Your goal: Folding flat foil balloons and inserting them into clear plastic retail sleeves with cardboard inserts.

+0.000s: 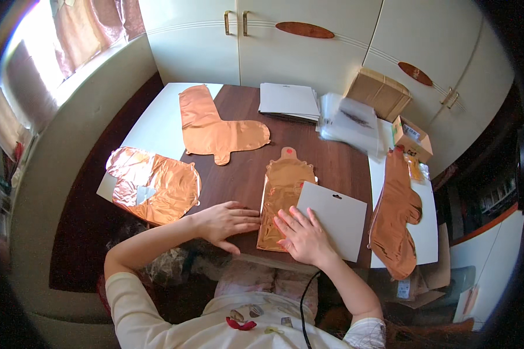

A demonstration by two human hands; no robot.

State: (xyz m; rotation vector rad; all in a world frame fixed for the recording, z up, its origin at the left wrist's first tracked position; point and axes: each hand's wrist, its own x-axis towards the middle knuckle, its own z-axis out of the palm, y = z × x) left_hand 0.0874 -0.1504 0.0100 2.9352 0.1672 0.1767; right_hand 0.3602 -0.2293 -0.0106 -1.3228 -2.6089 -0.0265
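In front of me on the brown table lies a flat, folded rose-gold foil balloon (282, 177), its rounded tab pointing away from me. My right hand (305, 235) rests palm down with fingers spread across the balloon's near part and the edge of a white card (337, 215). That card has a small hanging slot and lies tilted beside the balloon, partly over it. My left hand (230, 224) is flat and open, its fingertips at the balloon's left edge. Neither hand grips anything.
Other flat foil balloons lie at the far left (215, 131), near left (157, 189) and right (395, 218). At the back are stacked white cards (288, 100), clear plastic bags (352, 122), a cardboard box (378, 93) and a small open box (412, 138). White cabinets (308, 52) stand behind.
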